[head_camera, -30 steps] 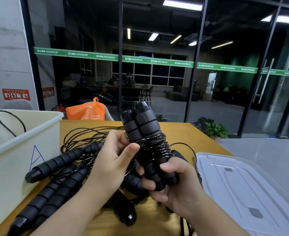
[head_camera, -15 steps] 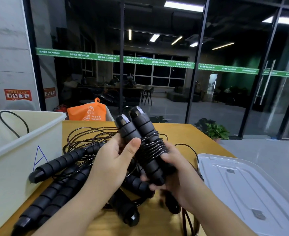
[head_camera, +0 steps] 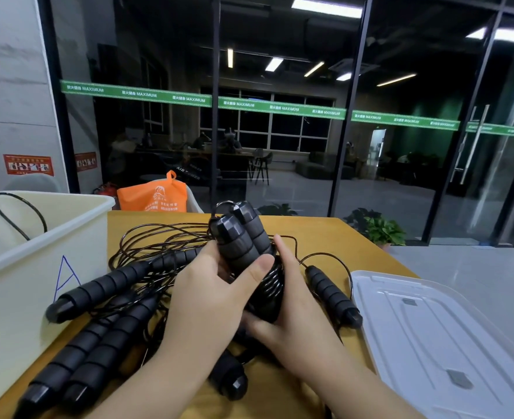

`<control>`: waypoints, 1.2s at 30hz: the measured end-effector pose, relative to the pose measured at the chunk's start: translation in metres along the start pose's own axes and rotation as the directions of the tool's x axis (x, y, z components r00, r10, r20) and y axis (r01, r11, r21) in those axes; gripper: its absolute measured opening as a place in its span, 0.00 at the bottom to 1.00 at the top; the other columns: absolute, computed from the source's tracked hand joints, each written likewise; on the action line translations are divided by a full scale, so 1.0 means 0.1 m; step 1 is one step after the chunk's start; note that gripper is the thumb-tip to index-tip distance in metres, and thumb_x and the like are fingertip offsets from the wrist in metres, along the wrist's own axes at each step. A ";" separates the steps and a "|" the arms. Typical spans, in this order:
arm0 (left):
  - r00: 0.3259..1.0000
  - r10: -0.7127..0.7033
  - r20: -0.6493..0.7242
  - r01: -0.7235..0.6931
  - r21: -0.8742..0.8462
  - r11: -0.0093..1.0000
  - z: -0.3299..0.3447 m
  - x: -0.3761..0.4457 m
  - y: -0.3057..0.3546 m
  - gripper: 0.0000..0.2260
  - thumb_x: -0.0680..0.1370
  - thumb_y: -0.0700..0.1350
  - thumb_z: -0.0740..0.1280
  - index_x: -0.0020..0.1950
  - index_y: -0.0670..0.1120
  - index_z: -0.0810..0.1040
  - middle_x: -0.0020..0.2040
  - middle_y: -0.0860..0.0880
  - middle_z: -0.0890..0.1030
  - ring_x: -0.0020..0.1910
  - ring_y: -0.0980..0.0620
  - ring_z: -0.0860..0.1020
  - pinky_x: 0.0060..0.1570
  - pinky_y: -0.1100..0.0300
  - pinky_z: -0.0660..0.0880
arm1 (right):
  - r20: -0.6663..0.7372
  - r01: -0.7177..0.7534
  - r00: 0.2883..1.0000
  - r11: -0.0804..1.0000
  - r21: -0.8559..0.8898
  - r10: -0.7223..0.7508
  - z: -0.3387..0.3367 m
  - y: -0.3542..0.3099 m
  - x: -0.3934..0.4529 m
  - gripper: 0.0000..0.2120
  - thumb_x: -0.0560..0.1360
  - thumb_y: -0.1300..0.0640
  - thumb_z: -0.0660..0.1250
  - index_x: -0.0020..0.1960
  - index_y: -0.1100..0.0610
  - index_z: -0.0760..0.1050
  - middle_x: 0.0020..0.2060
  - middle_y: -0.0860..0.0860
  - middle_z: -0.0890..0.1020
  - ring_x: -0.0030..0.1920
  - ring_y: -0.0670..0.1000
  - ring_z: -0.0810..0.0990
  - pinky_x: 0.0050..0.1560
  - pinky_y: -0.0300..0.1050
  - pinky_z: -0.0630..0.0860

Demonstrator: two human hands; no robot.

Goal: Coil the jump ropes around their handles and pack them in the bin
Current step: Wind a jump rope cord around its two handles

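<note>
Yellow-orange tabletop [head_camera: 325,237], glass partition wall behind it with a green MAXIMUM stripe [head_camera: 280,107], dark office beyond.

Person holds a pair of black foam handles [head_camera: 240,237] side by side, tilted up and away from them, cable wound in tight turns [head_camera: 269,285] around the lower half. Left hand [head_camera: 210,300] grips the pair from the left, thumb laid across the front just above the wound cable. Right hand [head_camera: 292,313] wraps the coiled section from the right, fingers curled under the lower end, index finger pointing up along the handles. Both hands are grasping the bundle, held above the table.

Loose rope pile [head_camera: 159,252] sits on the table behind and left of the hands: tangled black cable plus several more handles. One handle [head_camera: 98,291] rests with its end cap against the bin wall. Two handles [head_camera: 83,358] lie side by side, running toward the near-left edge. Another handle [head_camera: 333,293] lies just right of the right hand, cable looping off its far end. One more end cap [head_camera: 233,385] pokes out below the wrists.

Cream bin [head_camera: 38,282] stands at left, blue "A" drawn on its side, a black cable loop [head_camera: 17,216] showing over its rim. Clear plastic lid [head_camera: 431,337] lies flat at right. Orange bag [head_camera: 153,196] behind the table, potted plant [head_camera: 379,231] on the floor at right.
</note>
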State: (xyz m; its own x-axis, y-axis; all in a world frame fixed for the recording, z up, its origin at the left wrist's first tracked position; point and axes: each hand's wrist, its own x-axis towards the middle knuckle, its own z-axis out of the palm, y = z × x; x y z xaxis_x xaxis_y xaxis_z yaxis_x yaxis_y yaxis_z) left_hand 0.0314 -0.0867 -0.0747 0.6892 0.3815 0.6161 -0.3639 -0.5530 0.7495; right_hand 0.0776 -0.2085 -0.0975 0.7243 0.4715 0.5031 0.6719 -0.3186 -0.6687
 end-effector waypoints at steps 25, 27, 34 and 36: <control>0.984 -0.017 0.176 0.019 -0.010 1.000 -0.06 0.21 -0.20 0.25 0.70 0.71 0.55 0.47 0.50 0.67 0.40 0.55 0.74 0.39 0.59 0.73 0.38 0.62 0.66 | 0.483 -0.511 0.859 0.333 0.793 0.168 -0.16 0.02 0.02 0.29 0.53 0.60 0.68 0.54 0.57 0.70 0.36 0.57 0.75 0.23 0.48 0.67 0.18 0.32 0.59; 0.988 -0.007 0.155 0.006 0.006 1.000 -0.07 0.23 -0.27 0.28 0.68 0.74 0.55 0.49 0.50 0.66 0.43 0.56 0.73 0.42 0.61 0.73 0.41 0.68 0.66 | 0.530 -0.532 0.844 0.227 0.815 0.075 -0.19 0.02 0.02 0.29 0.54 0.60 0.71 0.54 0.60 0.71 0.37 0.57 0.75 0.23 0.47 0.68 0.17 0.33 0.61; 0.918 0.184 0.351 -0.068 -0.318 0.946 -0.14 0.17 -0.15 0.38 0.63 0.78 0.56 0.56 0.49 0.75 0.36 0.62 0.80 0.32 0.65 0.78 0.34 0.74 0.69 | 0.585 -0.593 0.744 0.084 0.801 -0.323 -0.24 0.05 0.06 0.23 0.72 0.53 0.64 0.64 0.62 0.71 0.49 0.57 0.75 0.34 0.46 0.77 0.27 0.33 0.69; 0.920 0.176 0.349 -0.052 -0.335 0.941 -0.13 0.18 -0.14 0.37 0.63 0.78 0.55 0.54 0.50 0.76 0.33 0.64 0.79 0.31 0.67 0.75 0.33 0.75 0.67 | 0.586 -0.602 0.737 0.067 0.796 -0.337 -0.22 0.09 0.06 0.24 0.73 0.52 0.64 0.65 0.62 0.69 0.50 0.58 0.76 0.35 0.48 0.77 0.29 0.34 0.70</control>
State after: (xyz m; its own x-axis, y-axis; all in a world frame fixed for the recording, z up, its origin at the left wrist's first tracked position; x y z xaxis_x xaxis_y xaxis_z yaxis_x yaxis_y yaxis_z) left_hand 0.0410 -0.0624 -0.0711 0.7893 -0.0049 0.6139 -0.5883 -0.2923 0.7540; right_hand 0.0911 -0.2267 -0.0886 0.2171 0.9364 0.2756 -0.5144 0.3497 -0.7830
